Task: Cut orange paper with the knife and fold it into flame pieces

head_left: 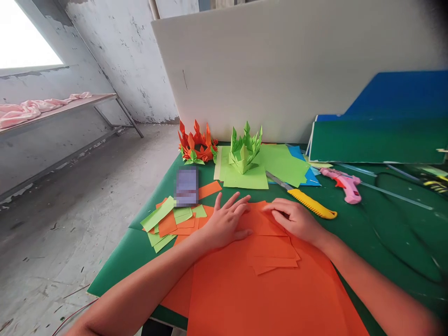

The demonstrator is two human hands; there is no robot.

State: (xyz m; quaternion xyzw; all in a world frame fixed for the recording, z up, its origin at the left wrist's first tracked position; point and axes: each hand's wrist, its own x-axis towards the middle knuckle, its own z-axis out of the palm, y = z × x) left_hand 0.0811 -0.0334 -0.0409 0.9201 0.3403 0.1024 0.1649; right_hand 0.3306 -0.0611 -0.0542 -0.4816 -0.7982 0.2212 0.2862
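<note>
My left hand lies flat with its fingers spread on the orange paper. Under and beside it are several smaller orange paper pieces, loosely stacked on a large orange sheet. My right hand is curled at the far right corner of the top orange piece, thumb and fingers pinched at its edge. Just beyond the right hand lies a yellow utility knife with its blade out. Orange and light green paper scraps are piled left of my left hand.
Toward the back stand a red-orange folded paper crown and a green one on green sheets. A pink glue gun with a cable lies right. A blurred purple item is at left. A large white board rises behind the green table.
</note>
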